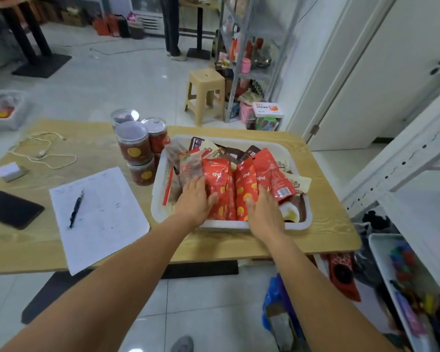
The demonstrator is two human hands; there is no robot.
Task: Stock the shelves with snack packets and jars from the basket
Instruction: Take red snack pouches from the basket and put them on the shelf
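The red snack packets (226, 189) stand on edge in the near half of the white basket (157, 207), centre of the frame. Their long sides run away from me toward the top of the picture, and the right-most ones lean right. My left hand (194, 199) lies flat against the left face of the bundle, fingers straight and close together, thumb on the nearest packet. My right hand (263, 212) mirrors it on the right face, fingers straight and slipped between packets. The stack sits squeezed between my two palms, not pinched. Brown packets (236, 151) fill the far end of the basket.

The jars (135, 148) are stacked just left of the basket on the table (328, 224), nearer my left hand. The white shelf (404, 158) rises at the right edge of the frame, on my right hand's side. I judge the lift should go straight up past the basket's near rim, then swing right, where the table corner leaves open room.
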